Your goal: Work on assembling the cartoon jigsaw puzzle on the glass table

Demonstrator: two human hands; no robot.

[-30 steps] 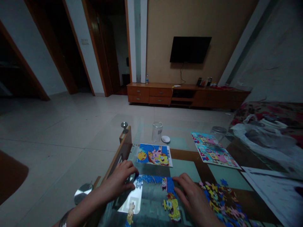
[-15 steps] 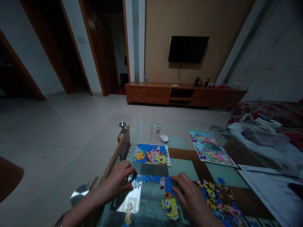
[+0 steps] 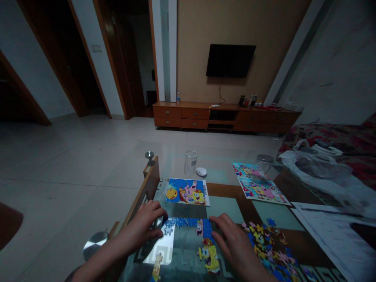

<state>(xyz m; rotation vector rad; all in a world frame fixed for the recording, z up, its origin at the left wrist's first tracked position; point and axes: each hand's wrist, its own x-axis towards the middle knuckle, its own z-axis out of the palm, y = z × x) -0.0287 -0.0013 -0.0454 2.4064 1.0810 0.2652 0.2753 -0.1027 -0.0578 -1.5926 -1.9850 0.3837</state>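
Well, the partly built jigsaw puzzle (image 3: 188,223) lies flat on the glass-topped table (image 3: 149,176), its blue top row running crosswise and a strip of cartoon figures running from that row's right end toward the person; the left hand (image 3: 139,223) curls at the row's left end, and whether its fingers pinch a piece cannot be told; the right hand (image 3: 232,243) rests open beside the strip, near the heap of loose puzzle pieces (image 3: 268,250); a printed puzzle picture (image 3: 186,192) lies crosswise just beyond.
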